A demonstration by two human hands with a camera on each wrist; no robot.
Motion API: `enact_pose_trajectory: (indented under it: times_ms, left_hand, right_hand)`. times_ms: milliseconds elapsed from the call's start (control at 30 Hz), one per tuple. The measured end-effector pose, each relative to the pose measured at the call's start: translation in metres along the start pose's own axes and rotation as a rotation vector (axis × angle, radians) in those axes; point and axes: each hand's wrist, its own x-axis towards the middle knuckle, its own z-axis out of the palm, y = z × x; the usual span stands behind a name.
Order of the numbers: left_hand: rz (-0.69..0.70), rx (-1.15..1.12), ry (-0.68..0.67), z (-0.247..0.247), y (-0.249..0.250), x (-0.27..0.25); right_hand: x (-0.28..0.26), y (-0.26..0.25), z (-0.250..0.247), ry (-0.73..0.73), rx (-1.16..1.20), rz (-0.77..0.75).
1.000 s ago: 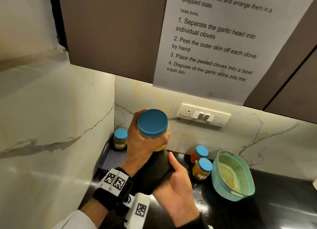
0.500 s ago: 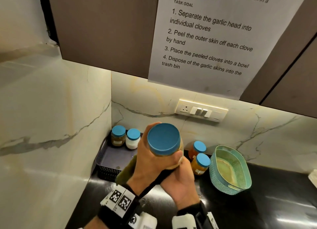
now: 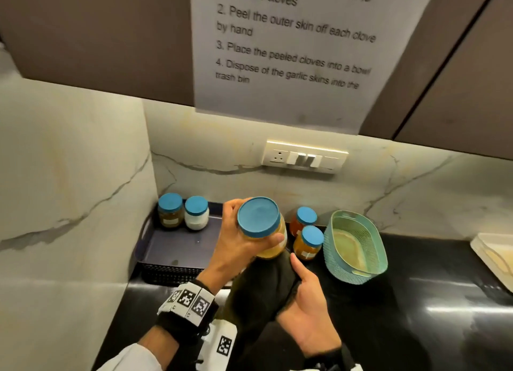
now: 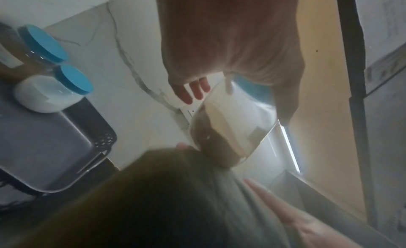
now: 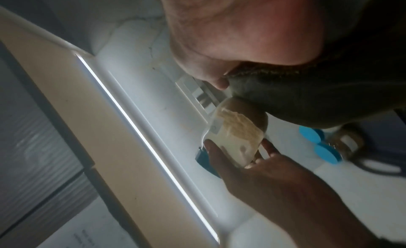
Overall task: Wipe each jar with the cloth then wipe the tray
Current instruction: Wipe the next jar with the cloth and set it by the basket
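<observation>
My left hand (image 3: 244, 240) grips a blue-lidded jar (image 3: 262, 226) of pale powder near its top, above the counter. My right hand (image 3: 305, 295) holds a dark olive cloth (image 3: 266, 284) cupped under the jar's base, thumb up along the cloth. In the left wrist view the jar (image 4: 235, 125) stands tilted on the cloth (image 4: 171, 196). In the right wrist view the cloth (image 5: 296, 99) covers the jar's (image 5: 237, 133) bottom. A dark tray (image 3: 180, 245) in the corner holds a brown jar (image 3: 170, 209) and a white jar (image 3: 196, 212). Two orange jars (image 3: 308, 237) stand on the counter.
A teal oval basket (image 3: 355, 245) sits right of the orange jars on the black counter (image 3: 416, 315). A white dish edge (image 3: 494, 257) shows at far right. Marble walls close the corner; a switch plate (image 3: 305, 157) and a cupboard with a taped paper hang above.
The held jar has shifted right and lower in view, toward the orange jars. My right hand has slid back so the cloth sits under the jar's base. The white tray jar has come into view.
</observation>
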Motion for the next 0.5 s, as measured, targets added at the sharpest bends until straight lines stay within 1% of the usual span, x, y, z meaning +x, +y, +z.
enact_pose_trajectory:
  times_ms: [33, 67, 100, 133, 200, 300, 367, 433, 500]
  left_hand:
    - [-0.015, 0.027, -0.054, 0.002, -0.003, 0.002]
    - [-0.055, 0.074, -0.156, 0.025, -0.009, 0.006]
    - [-0.086, 0.139, -0.194, 0.022, -0.007, 0.009]
    - [-0.112, 0.211, -0.230, 0.021, -0.009, 0.011]
    - [-0.136, 0.324, -0.348, 0.039, -0.015, 0.019]
    - [-0.191, 0.510, -0.444, 0.068, -0.025, 0.028]
    - [-0.237, 0.642, -0.510, 0.088, -0.031, 0.033]
    - [-0.289, 0.746, -0.570, 0.107, -0.037, 0.039]
    - [-0.326, 0.829, -0.583, 0.128, -0.048, 0.044]
  right_hand:
    - [0.003, -0.005, -0.006, 0.017, -0.001, -0.014]
    - [0.004, -0.021, -0.031, 0.053, 0.044, -0.057]
    - [0.011, -0.022, -0.039, 0.101, 0.009, -0.067]
    - [0.011, -0.023, -0.042, 0.107, 0.022, -0.063]
    - [0.015, -0.031, -0.067, 0.177, 0.038, -0.069]
    - [0.021, -0.044, -0.100, 0.252, 0.047, -0.044]
    - [0.028, -0.050, -0.122, 0.319, 0.012, -0.032]
    - [0.032, -0.053, -0.134, 0.343, 0.003, -0.007]
    - [0.040, -0.058, -0.149, 0.354, 0.019, 0.019]
